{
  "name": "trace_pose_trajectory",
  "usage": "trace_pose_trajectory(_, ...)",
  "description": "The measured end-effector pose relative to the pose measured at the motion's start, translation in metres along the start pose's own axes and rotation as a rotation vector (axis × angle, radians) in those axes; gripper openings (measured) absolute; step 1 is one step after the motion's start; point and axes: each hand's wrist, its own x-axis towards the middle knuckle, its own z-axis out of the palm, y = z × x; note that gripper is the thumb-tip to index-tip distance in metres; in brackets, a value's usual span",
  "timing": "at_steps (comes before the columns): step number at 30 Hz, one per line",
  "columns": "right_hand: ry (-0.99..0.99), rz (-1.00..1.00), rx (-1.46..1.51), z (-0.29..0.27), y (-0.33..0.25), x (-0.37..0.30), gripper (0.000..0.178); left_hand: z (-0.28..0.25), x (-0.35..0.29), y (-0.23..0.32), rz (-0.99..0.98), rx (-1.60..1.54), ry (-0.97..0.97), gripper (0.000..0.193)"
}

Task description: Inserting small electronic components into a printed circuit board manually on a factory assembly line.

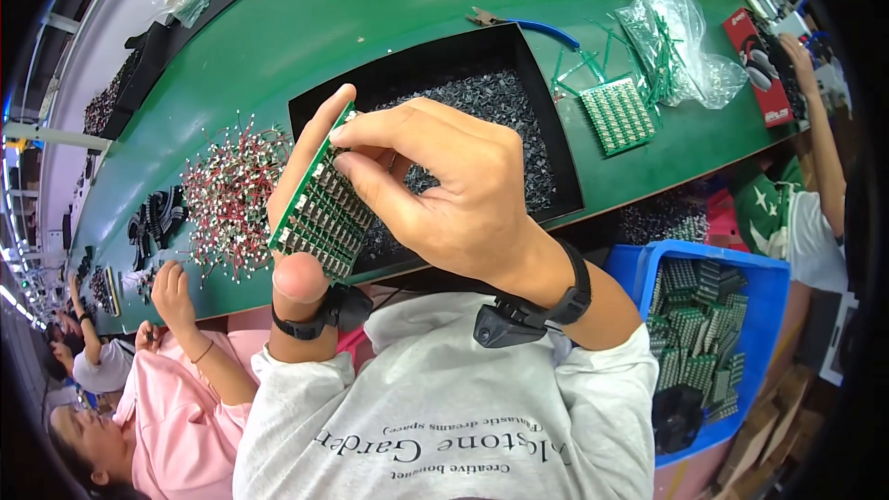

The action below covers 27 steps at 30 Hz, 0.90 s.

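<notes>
A green circuit board panel (326, 213) set with rows of small metal and dark parts stands tilted on edge above a black tray (562, 167). My left hand (299, 278) grips it, thumb at the lower edge and a finger stretched along its back; the board hides the other fingers. At the panel's upper end, my right hand (454, 176) has thumb and index fingertip closed against it. Whether a small part sits between those fingertips is too small to tell. Many small dark pieces (500, 97) fill the tray beneath my hands.
Left of the tray lies a heap of small parts with red wires (236, 194). Beyond are blue-handled cutters (542, 30), another board panel (619, 116) and a plastic bag (690, 56). A blue bin (769, 315) of boards stands right. A co-worker in pink (190, 398) sits left.
</notes>
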Motion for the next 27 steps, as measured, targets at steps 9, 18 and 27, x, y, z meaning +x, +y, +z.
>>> trace_pose_trajectory(9, -0.043, 0.122, 0.075, -0.010, 0.002, -0.005, 0.017, -0.006, 0.003, -0.015, 0.023, 0.111, -0.092, 0.147)
trace_pose_trajectory(18, -0.026, 0.093, 0.066, -0.013, 0.004, -0.012, 0.014, -0.015, 0.005, -0.013, 0.047, 0.223, -0.164, 0.146)
trace_pose_trajectory(27, -0.041, 0.171, 0.157, -0.013, 0.001, -0.013, 0.013, -0.015, 0.005, -0.015, 0.106, 0.258, -0.201, 0.144)
